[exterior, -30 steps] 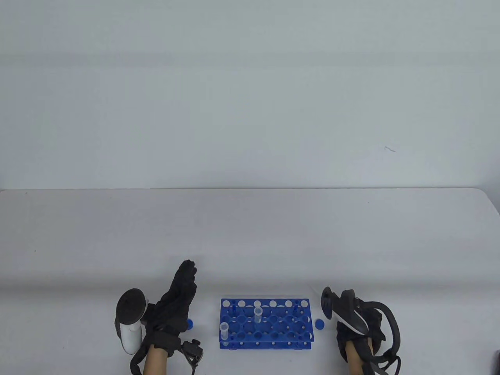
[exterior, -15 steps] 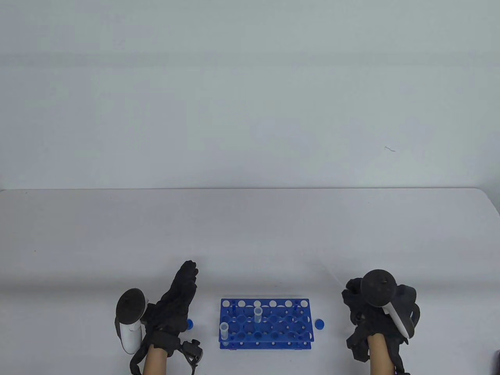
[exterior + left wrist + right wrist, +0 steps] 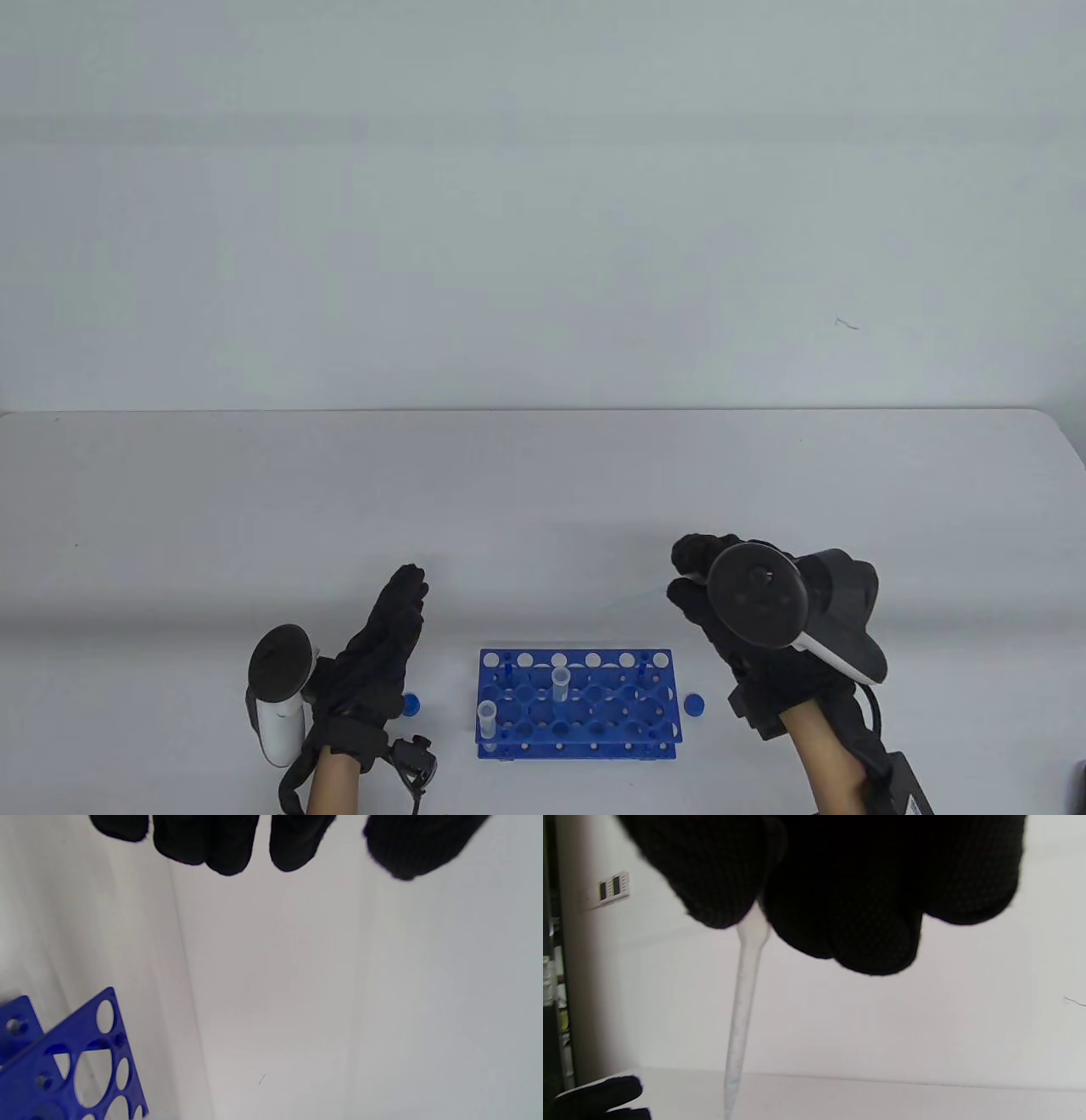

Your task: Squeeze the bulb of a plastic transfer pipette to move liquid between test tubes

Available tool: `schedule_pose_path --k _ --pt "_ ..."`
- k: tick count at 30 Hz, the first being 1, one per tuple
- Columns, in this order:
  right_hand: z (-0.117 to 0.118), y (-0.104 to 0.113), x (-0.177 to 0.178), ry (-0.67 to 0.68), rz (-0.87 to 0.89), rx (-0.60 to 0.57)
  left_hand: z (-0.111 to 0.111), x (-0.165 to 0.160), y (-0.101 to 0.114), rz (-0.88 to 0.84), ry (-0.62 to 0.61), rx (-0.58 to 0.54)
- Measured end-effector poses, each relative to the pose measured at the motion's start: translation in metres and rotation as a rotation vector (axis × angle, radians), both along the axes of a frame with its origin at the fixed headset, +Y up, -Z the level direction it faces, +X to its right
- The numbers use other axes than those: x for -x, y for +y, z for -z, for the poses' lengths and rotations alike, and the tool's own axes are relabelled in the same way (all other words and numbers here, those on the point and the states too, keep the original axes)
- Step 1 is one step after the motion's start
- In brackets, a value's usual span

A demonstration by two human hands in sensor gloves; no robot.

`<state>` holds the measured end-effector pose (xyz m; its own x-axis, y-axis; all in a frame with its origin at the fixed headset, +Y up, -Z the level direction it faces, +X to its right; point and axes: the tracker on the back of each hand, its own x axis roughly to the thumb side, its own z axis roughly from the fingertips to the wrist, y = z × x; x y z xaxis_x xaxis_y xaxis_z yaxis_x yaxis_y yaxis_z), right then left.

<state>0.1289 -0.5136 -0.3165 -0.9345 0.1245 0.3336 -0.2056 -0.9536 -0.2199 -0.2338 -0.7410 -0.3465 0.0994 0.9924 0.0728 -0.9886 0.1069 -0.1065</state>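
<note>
Fingers (image 3: 840, 921) of the right hand (image 3: 747, 628) gripped the pipette (image 3: 742, 1005), raised right of the blue rack (image 3: 577, 705) holding two tubes (image 3: 560, 683). The left hand (image 3: 373, 654) rested flat and open on the counter (image 3: 543, 509), beside a blue cap (image 3: 412, 704).

A white table (image 3: 543, 509) filled the lower half of the table view, its far edge meeting a plain pale grey wall (image 3: 543, 204) above, evenly lit.

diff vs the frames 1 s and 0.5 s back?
The right hand rose from the table right of the rack and moved up and inward; it grips the pipette, stem down. The left hand, both tubes and both blue caps stayed put.
</note>
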Motion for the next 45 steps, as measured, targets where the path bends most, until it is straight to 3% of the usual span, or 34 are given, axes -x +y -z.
schedule_pose_path --k 8,15,20,38,45 --pt "-0.003 0.005 0.066 0.118 -0.324 -0.059 0.001 0.000 0.000 0.014 -0.001 0.003" --pt "-0.003 -0.008 0.096 0.196 -0.357 -0.086 0.002 0.000 0.001 0.009 -0.006 0.001" --pt "0.001 -0.022 0.103 0.192 -0.409 -0.112 0.003 0.000 0.001 0.009 -0.008 -0.002" --pt "0.020 -0.086 0.113 0.187 -0.424 -0.031 0.003 0.001 0.001 0.017 -0.004 0.002" --pt "0.017 -0.099 0.111 0.197 -0.431 -0.029 0.003 0.001 0.001 0.019 -0.002 0.002"
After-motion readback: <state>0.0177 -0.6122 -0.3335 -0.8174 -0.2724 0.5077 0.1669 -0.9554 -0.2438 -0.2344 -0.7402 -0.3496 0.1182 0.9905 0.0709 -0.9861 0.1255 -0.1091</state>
